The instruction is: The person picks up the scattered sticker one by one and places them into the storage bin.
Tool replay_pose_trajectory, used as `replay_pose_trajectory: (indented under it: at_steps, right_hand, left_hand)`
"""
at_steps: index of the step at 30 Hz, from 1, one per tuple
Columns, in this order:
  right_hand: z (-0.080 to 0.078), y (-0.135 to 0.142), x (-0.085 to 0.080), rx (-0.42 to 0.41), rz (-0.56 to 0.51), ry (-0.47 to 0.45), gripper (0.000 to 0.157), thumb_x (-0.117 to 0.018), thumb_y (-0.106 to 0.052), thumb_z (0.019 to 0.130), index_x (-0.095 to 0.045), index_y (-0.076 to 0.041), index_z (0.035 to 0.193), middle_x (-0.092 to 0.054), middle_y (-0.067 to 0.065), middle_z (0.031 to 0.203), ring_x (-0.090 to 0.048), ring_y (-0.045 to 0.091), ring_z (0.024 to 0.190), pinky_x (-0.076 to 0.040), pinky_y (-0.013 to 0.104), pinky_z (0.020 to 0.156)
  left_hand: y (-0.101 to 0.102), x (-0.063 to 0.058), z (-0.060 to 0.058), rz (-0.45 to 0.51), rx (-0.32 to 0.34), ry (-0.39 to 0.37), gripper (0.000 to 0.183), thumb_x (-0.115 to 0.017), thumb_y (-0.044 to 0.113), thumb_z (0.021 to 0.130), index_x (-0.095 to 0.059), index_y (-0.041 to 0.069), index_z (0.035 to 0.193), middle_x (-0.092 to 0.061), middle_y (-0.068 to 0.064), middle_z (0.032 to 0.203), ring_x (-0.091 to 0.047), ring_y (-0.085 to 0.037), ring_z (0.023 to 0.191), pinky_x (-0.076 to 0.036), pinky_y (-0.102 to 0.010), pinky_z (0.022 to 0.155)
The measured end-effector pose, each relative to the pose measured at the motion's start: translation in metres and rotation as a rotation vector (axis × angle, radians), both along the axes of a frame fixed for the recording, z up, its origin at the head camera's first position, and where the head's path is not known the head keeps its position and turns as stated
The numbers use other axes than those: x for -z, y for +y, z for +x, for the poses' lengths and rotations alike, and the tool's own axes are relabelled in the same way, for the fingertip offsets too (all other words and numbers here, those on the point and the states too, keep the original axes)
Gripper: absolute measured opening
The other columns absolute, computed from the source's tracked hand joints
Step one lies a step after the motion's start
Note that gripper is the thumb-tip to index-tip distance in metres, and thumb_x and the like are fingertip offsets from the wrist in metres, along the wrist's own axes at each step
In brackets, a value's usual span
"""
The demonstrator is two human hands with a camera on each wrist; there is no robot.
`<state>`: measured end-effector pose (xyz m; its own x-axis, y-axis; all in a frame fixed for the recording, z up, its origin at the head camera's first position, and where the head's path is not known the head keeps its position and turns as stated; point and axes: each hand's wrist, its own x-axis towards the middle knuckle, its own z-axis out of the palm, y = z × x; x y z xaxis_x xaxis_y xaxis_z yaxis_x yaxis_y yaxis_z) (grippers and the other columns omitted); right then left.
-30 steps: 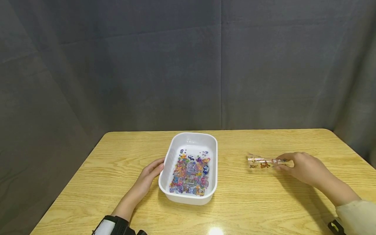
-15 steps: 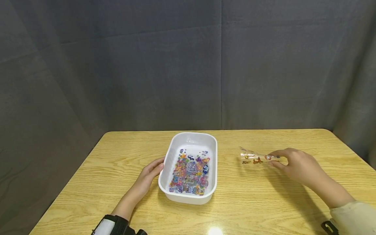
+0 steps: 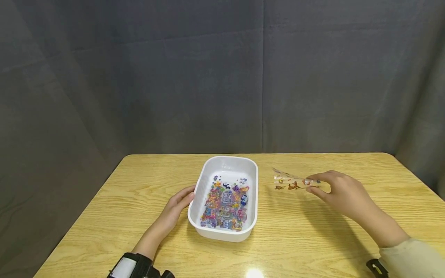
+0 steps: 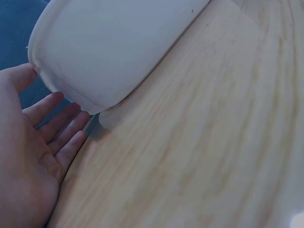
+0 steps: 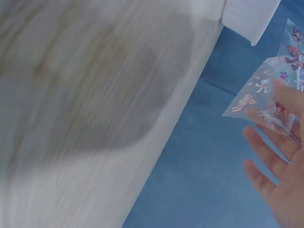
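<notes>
A white plastic tub (image 3: 255, 200) sits on the table, with clear sheets (image 3: 226, 208) printed in colourful cartoon figures lying in it. My left hand (image 3: 177, 204) rests against the tub's left side. In the left wrist view, the thumb touches near the rim while relaxed fingers (image 4: 71, 114) lie along the wall. To the right of the tub, my right hand (image 3: 342, 191) pinches a clear sticker sheet (image 3: 290, 184) between thumb and fingers, above the table. This sheet is bent over on itself, its printed figures facing outward in the right wrist view (image 5: 266, 92).
The wood-grain table (image 3: 139, 181) runs back to a dark grey curtain (image 3: 208, 77). Its right rear corner is rounded. A black wrist strap (image 3: 139, 266) is on the left forearm, and a light sleeve (image 3: 410, 256) covers the right.
My right hand has moved left and slightly up and away, carrying the clear sticker sheet nearer to the tub. The left hand and the tub have stayed in place.
</notes>
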<state>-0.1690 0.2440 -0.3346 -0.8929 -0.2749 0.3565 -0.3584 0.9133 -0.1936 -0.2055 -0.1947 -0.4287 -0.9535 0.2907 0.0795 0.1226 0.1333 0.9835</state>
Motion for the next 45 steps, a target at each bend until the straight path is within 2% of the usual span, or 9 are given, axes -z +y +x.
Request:
replay_pose_trajectory:
  at_steps: [5,14,19,28,36,45]
  right_hand:
    - [-0.003,-0.014,-0.003,-0.029,-0.016,0.013,0.031,-0.075,-0.03,0.089,-0.075,-0.011,0.113,-0.072,0.013,0.109,-0.067,0.037,0.098,-0.054,0.054,0.074]
    - [-0.01,-0.038,-0.008,-0.066,-0.04,0.04,0.03,-0.075,-0.028,0.089,-0.074,-0.01,0.113,-0.072,0.012,0.11,-0.067,0.034,0.1,-0.054,0.053,0.077]
    - [-0.01,-0.05,-0.011,-0.076,-0.059,0.042,0.029,-0.075,-0.027,0.089,-0.074,-0.011,0.113,-0.072,0.011,0.111,-0.066,0.035,0.102,-0.054,0.054,0.081]
    - [-0.013,-0.071,-0.008,-0.122,-0.087,0.069,0.027,-0.077,-0.027,0.087,-0.076,-0.013,0.11,-0.073,0.007,0.107,-0.067,0.029,0.101,-0.055,0.051,0.082]
    - [-0.018,-0.099,-0.007,-0.186,-0.095,0.074,0.027,-0.078,-0.027,0.087,-0.076,-0.015,0.111,-0.073,0.006,0.107,-0.067,0.027,0.101,-0.055,0.048,0.084]
    - [-0.016,-0.126,0.0,-0.241,-0.07,0.05,0.03,-0.08,-0.03,0.085,-0.076,-0.013,0.109,-0.073,0.007,0.106,-0.068,0.025,0.099,-0.056,0.044,0.081]
  left_hand:
    - [0.0,-0.002,0.0,-0.003,0.005,0.001,0.05,-0.045,0.031,0.105,-0.045,0.003,0.147,-0.045,-0.018,0.149,-0.038,-0.037,0.139,-0.02,-0.06,0.115]
    - [-0.002,-0.004,0.0,-0.012,-0.004,0.026,0.05,-0.045,0.03,0.105,-0.046,0.001,0.146,-0.046,-0.019,0.148,-0.039,-0.038,0.138,-0.022,-0.059,0.115]
    - [-0.003,-0.002,0.001,-0.007,-0.004,0.009,0.049,-0.045,0.03,0.105,-0.045,0.002,0.146,-0.046,-0.018,0.148,-0.038,-0.037,0.138,-0.022,-0.059,0.115]
    - [-0.004,0.003,0.003,0.0,-0.011,-0.007,0.049,-0.046,0.029,0.105,-0.046,0.002,0.146,-0.045,-0.018,0.148,-0.038,-0.037,0.139,-0.022,-0.059,0.115]
    - [-0.002,0.0,-0.001,0.0,0.003,0.003,0.05,-0.047,0.031,0.105,-0.046,0.003,0.146,-0.046,-0.017,0.148,-0.039,-0.036,0.137,-0.024,-0.058,0.115]
    - [-0.001,0.0,0.0,0.003,0.001,-0.006,0.05,-0.046,0.03,0.105,-0.046,0.002,0.146,-0.046,-0.018,0.148,-0.04,-0.036,0.137,-0.023,-0.058,0.115]
